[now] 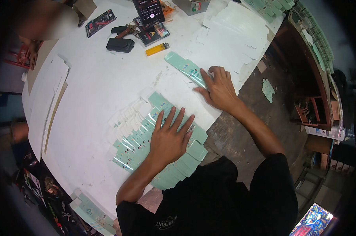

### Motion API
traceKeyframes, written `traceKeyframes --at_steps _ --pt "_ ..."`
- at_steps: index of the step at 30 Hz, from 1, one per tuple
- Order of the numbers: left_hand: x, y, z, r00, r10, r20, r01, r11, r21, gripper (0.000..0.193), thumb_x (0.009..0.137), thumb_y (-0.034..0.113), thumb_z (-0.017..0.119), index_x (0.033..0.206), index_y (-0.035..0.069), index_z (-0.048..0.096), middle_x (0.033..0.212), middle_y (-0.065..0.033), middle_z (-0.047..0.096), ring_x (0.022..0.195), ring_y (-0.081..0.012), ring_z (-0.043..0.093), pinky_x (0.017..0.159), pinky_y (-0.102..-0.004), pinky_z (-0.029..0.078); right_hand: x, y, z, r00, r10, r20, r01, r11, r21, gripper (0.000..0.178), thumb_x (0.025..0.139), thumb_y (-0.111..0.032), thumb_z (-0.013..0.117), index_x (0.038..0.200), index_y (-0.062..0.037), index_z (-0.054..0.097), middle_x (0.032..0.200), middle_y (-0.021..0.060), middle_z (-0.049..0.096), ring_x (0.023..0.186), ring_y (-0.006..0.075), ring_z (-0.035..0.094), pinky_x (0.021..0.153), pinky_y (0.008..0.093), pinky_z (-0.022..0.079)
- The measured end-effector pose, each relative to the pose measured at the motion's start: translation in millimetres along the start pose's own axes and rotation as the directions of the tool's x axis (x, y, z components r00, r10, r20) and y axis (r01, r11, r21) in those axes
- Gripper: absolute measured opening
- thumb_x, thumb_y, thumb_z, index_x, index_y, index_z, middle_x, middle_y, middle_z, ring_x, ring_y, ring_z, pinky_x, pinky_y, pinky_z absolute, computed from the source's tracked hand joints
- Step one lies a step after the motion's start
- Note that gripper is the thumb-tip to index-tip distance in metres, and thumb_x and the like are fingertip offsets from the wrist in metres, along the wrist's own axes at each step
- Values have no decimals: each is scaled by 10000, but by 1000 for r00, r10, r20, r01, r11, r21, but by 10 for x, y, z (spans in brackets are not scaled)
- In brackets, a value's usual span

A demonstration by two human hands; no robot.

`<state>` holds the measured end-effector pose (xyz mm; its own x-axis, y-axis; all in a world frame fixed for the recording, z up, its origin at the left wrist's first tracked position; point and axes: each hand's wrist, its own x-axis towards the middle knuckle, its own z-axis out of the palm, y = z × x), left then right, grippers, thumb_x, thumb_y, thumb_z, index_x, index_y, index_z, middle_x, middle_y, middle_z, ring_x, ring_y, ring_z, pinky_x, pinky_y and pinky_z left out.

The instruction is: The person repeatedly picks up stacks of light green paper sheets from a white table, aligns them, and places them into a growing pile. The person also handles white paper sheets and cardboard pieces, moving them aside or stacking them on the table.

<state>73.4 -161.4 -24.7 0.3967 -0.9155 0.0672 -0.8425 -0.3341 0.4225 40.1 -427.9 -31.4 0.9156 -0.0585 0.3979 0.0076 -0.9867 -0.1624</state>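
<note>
Flat mint-green carton blanks lie fanned out in overlapping rows at the table's near edge. My left hand rests palm down on them, its fingers spread. Up and to the right lies a single narrow folded carton, green with small printed pictures. My right hand has the near end of that carton between thumb and forefinger, with the other fingers bent. The palm hides part of that end.
On the white table stand a yellow lighter, a black case, keys, a phone and a box. More green cartons are stacked at lower left. A carton piece lies on the floor. Another person's hand shows at upper left.
</note>
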Motion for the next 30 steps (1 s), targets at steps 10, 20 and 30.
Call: traceKeyframes --at_steps 10,20,30 --pt "53 -22 -54 989 90 116 -107 983 147 910 815 389 787 1595 75 438 1711 -228 278 1586 -483 217 1224 -763 124 -9 -226 -264 725 295 622 -586 739 333 243 972 -188 713 1123 2 715 871 190 728 804 240 701 743 394 549" --pt "-18 41 -26 994 -67 90 68 998 -2 598 967 467 676 1435 96 640 1560 -219 524 1470 -446 448 1232 -692 192 5 30 -186 992 -28 123 2 979 202 370 997 -98 644 1357 -15 635 886 239 693 754 360 707 716 458 566" --pt "46 40 -62 995 78 69 -88 985 151 909 766 196 757 1610 115 430 1710 -253 256 1573 -489 240 1229 -743 141 -289 -470 -30 744 12 668 -484 699 527 222 1017 -102 587 1207 0 641 1032 309 687 952 438 702 793 483 558"
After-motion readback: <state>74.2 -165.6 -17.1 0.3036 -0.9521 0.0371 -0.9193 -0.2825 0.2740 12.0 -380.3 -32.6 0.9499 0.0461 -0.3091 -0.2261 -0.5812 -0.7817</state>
